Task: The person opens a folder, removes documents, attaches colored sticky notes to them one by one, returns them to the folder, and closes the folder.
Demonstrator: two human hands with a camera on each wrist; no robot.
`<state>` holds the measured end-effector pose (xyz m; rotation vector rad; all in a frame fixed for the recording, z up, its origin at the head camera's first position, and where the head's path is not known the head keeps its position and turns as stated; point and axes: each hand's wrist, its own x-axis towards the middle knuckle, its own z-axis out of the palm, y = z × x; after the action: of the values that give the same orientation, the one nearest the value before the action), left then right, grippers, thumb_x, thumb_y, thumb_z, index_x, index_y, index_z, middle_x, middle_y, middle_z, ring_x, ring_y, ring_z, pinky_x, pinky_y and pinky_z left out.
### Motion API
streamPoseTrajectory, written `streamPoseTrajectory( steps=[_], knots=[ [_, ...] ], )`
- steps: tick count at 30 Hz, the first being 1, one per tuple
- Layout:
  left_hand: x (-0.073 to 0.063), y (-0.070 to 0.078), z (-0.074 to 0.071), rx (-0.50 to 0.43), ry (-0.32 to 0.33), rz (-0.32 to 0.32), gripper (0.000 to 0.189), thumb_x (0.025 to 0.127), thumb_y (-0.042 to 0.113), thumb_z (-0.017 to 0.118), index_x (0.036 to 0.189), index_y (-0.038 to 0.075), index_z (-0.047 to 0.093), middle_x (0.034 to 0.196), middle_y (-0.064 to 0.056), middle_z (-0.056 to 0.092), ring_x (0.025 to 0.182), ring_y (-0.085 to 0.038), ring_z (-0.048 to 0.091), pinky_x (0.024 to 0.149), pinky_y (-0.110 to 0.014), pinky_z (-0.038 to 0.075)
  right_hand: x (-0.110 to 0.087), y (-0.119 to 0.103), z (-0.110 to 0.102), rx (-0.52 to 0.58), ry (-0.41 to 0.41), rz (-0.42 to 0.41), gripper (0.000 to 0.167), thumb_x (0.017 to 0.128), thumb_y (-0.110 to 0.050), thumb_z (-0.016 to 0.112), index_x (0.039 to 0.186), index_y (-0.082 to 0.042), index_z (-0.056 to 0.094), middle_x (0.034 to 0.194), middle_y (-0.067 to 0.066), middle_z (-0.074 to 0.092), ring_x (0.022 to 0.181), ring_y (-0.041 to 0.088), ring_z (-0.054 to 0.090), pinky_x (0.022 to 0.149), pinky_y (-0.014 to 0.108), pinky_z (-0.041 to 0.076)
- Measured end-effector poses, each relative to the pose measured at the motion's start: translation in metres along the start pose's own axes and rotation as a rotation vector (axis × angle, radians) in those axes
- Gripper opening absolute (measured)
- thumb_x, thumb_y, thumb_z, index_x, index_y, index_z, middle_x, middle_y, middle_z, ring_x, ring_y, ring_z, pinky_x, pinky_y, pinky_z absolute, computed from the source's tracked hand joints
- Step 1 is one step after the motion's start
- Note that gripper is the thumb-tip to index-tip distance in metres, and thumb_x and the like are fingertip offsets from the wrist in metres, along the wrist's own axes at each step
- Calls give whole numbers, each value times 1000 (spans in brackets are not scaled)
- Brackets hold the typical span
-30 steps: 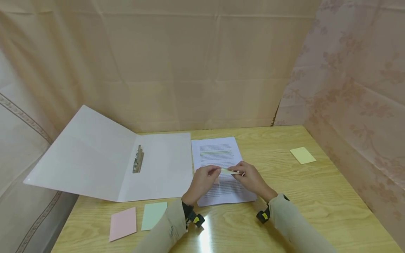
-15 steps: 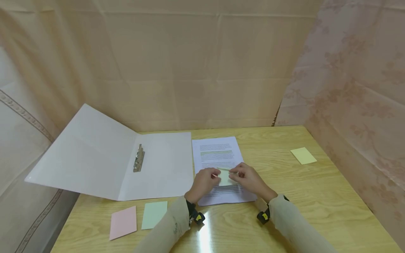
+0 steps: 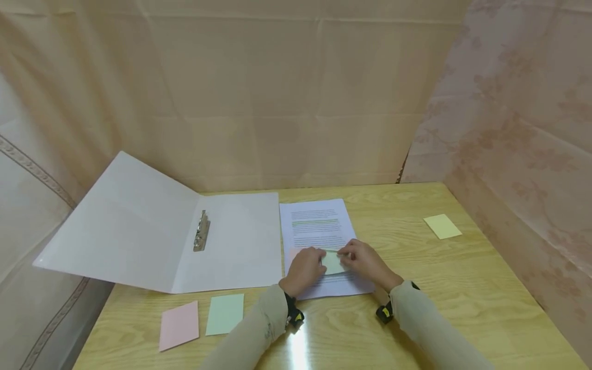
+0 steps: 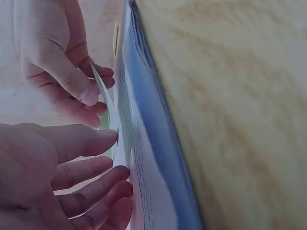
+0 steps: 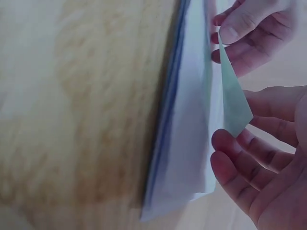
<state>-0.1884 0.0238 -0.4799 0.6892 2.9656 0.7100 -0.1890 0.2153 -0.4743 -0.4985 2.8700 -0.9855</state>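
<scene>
Wood-grain table (image 3: pixel 462 318) carries the work, with a beige curtain (image 3: pixel 259 103) behind it. A printed stack (image 3: pixel 316 209) lies near the middle of the table, its long side running away from the person, just right of an unfolded white folder (image 3: pixel 240 241). The green note (image 3: pixel 332 263) is above the lower half of the top page, between the left hand (image 3: pixel 304 270) and the right hand (image 3: pixel 366 259); neither hand is nearer, since each is in contact with one end. Left grip: thumb and fingers pinch the left end of the note. Right grip: thumb and fingers pinch the right end. Governing relation: the angle of the note to the page. Its upper edge runs across the page, roughly parallel to the print lines (the note's own long axis cannot be read, because the fingers cover both ends). Both wrist views show the note tilted, right end lifted off the page, left end close to it; whether the left end touches the paper cannot be told. Any levelling therefore appears to depend on the right end, which has the greater gap. A pink note (image 3: pixel 293 253) shows on the page just beside the left hand, partly hidden by it.
</scene>
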Motion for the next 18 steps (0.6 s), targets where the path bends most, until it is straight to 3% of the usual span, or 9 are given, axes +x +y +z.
streamPoseTrajectory(
  steps=[5, 10, 14, 18],
  knots=[
    [0, 2, 3, 55, -76, -14, 40, 81, 19, 76, 118, 6, 69, 104, -8, 67, 92, -22, 60, 77, -30, 49, 1, 6, 5, -64, -78, 41, 17, 85, -6, 70, 102, -2, 74, 93, 4, 61, 76, 12, 52, 66, 26, 43],
    [1, 2, 3, 61, -129, -31, 46, 82, 22, 76, 125, 7, 65, 109, -8, 62, 93, -20, 54, 77, -28, 46, 1, 5, 8, -151, -102, 19, 17, 86, -7, 70, 102, -4, 74, 97, 3, 62, 87, 15, 58, 78, 35, 49],
    [1, 0, 1, 43, -144, -25, 49, 83, 23, 74, 128, 8, 63, 110, -9, 60, 92, -20, 51, 77, -27, 43, -1, -1, 8, -257, -122, -9, 21, 88, -9, 69, 107, -4, 73, 95, 5, 61, 79, 13, 55, 72, 32, 47],
    [3, -5, 2, 45, -168, 14, 54, 86, 26, 72, 134, 8, 58, 110, -10, 59, 92, -20, 50, 77, -27, 41, -3, -5, 11, -350, -192, -40, 30, 91, -11, 65, 120, -6, 67, 91, 6, 63, 72, 11, 51, 67, 30, 46]
  ],
)
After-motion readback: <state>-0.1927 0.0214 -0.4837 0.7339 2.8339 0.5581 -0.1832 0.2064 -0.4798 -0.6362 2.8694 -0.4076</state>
